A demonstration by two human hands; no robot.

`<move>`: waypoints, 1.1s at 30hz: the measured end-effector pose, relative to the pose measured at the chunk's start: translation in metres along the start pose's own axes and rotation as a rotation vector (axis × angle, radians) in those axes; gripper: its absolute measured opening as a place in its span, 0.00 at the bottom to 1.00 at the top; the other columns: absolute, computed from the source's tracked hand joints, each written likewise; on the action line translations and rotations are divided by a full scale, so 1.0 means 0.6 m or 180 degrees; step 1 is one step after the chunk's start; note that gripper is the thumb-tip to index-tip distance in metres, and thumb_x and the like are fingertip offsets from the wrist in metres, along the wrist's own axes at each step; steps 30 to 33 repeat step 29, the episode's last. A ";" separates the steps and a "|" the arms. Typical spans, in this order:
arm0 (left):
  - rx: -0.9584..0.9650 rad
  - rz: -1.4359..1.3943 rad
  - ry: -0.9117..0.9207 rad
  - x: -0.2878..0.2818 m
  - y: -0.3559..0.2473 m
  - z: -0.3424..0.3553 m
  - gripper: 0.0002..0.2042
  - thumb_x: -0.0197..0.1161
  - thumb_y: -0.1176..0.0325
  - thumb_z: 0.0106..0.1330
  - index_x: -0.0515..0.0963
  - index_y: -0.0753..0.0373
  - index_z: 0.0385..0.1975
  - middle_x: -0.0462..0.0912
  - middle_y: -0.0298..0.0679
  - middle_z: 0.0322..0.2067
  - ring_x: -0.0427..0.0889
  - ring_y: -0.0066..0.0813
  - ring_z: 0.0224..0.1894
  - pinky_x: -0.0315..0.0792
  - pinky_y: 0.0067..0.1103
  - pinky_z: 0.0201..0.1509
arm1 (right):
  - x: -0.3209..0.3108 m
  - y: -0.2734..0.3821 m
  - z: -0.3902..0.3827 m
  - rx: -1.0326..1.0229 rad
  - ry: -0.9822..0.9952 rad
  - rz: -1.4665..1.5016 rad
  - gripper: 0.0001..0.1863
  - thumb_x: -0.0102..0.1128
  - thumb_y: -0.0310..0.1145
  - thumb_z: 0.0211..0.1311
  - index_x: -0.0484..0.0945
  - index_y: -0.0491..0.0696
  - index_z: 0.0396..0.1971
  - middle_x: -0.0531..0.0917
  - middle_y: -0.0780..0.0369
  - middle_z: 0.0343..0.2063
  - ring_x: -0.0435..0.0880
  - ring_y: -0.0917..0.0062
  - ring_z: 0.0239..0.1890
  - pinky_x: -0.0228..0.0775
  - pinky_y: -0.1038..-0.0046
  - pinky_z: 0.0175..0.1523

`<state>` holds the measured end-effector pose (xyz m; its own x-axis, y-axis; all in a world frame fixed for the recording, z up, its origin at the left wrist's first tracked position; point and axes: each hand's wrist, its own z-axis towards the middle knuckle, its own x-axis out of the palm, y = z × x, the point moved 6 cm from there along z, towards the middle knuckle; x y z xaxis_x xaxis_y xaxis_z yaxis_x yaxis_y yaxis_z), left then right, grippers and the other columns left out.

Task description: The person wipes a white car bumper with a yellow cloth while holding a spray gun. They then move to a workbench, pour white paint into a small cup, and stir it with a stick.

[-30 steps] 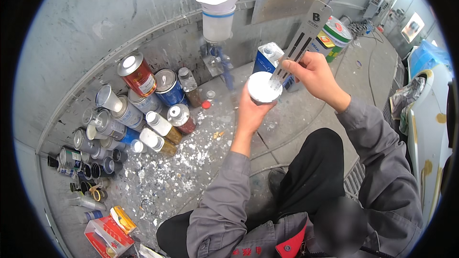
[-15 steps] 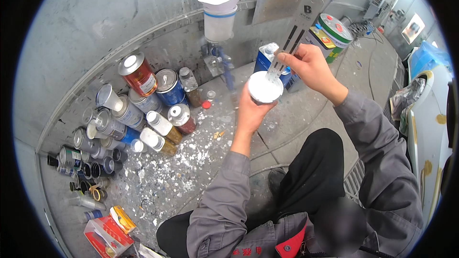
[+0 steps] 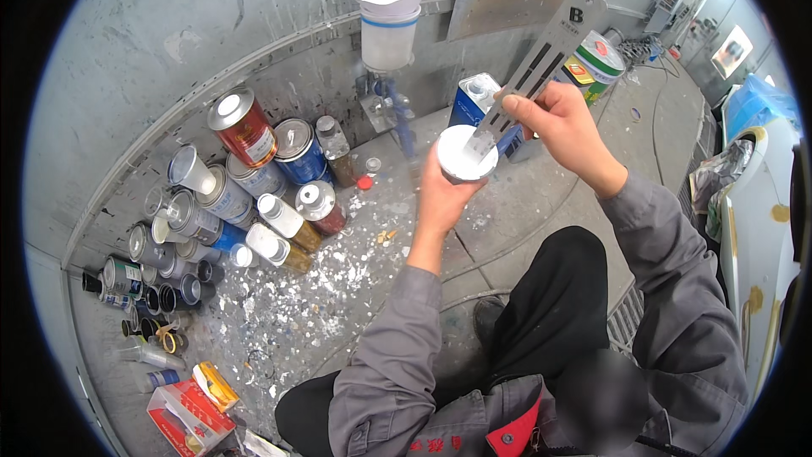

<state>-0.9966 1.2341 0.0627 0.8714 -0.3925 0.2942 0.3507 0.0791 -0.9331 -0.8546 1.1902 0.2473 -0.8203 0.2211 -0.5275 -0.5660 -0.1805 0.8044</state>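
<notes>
My left hand (image 3: 443,205) is wrapped round a small cup (image 3: 468,171) from below and holds it up with its mouth facing me. White paint coats the inside of the cup. Pinched between the thumb and fingers of my right hand (image 3: 565,129) is a flat metal mixing stick (image 3: 551,38) with dark slots along it. It slants up to the right, and its lower end, smeared with white, dips into the cup. How deep the tip goes is hidden by the paint. Just behind the cup stands a blue rectangular can (image 3: 470,104).
Paint cans, bottles and cups crowd the floor at left, among them a red can (image 3: 245,129). A white cup with a paper cone (image 3: 389,30) hangs on the wall. A red box (image 3: 190,419) lies lower left. A light-coloured panel (image 3: 757,228) stands at right.
My right hand has moved slightly right and down, and the mixing stick now leans further to the right. The cup in my left hand has barely shifted.
</notes>
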 end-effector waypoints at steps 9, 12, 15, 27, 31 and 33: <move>0.0033 -0.0086 0.0094 0.008 -0.023 -0.002 0.39 0.79 0.80 0.51 0.69 0.65 0.66 0.80 0.41 0.59 0.80 0.33 0.62 0.75 0.30 0.66 | 0.014 -0.008 -0.023 -0.0698 0.0520 -0.0571 0.11 0.67 0.30 0.69 0.87 0.38 0.42 0.87 0.60 0.26 0.80 0.89 0.30 0.74 0.78 0.35; 0.0078 -0.0027 0.0059 0.006 -0.022 -0.002 0.39 0.80 0.80 0.51 0.70 0.65 0.66 0.80 0.41 0.59 0.80 0.33 0.62 0.75 0.30 0.66 | 0.014 0.005 -0.018 -0.0947 0.0488 -0.0565 0.11 0.67 0.30 0.70 0.87 0.37 0.43 0.88 0.61 0.28 0.82 0.88 0.31 0.75 0.78 0.37; 0.0120 0.0085 0.0043 0.004 -0.022 -0.002 0.39 0.80 0.79 0.51 0.70 0.65 0.66 0.80 0.41 0.59 0.80 0.33 0.62 0.75 0.30 0.67 | 0.003 0.005 -0.005 -0.0561 0.0444 -0.0163 0.12 0.67 0.31 0.70 0.86 0.37 0.45 0.89 0.63 0.30 0.81 0.87 0.32 0.76 0.78 0.38; -0.0059 -0.0082 0.0042 0.000 -0.005 0.000 0.41 0.80 0.79 0.50 0.69 0.65 0.67 0.80 0.41 0.60 0.80 0.33 0.63 0.74 0.30 0.67 | 0.002 -0.053 -0.008 0.0142 -0.0003 -0.0249 0.14 0.68 0.37 0.70 0.88 0.39 0.34 0.80 0.69 0.18 0.74 0.89 0.21 0.64 0.78 0.27; -0.0061 -0.0075 0.0025 0.000 -0.002 0.001 0.41 0.80 0.79 0.50 0.68 0.65 0.67 0.80 0.41 0.60 0.79 0.33 0.63 0.74 0.30 0.67 | 0.007 -0.052 -0.010 0.0168 -0.0043 -0.0124 0.15 0.68 0.38 0.71 0.89 0.40 0.31 0.80 0.69 0.17 0.75 0.88 0.20 0.64 0.79 0.26; -0.0061 -0.0075 0.0025 0.000 -0.002 0.001 0.41 0.80 0.79 0.50 0.68 0.65 0.67 0.80 0.41 0.60 0.79 0.33 0.63 0.74 0.30 0.67 | 0.007 -0.052 -0.010 0.0168 -0.0043 -0.0124 0.15 0.68 0.38 0.71 0.89 0.40 0.31 0.80 0.69 0.17 0.75 0.88 0.20 0.64 0.79 0.26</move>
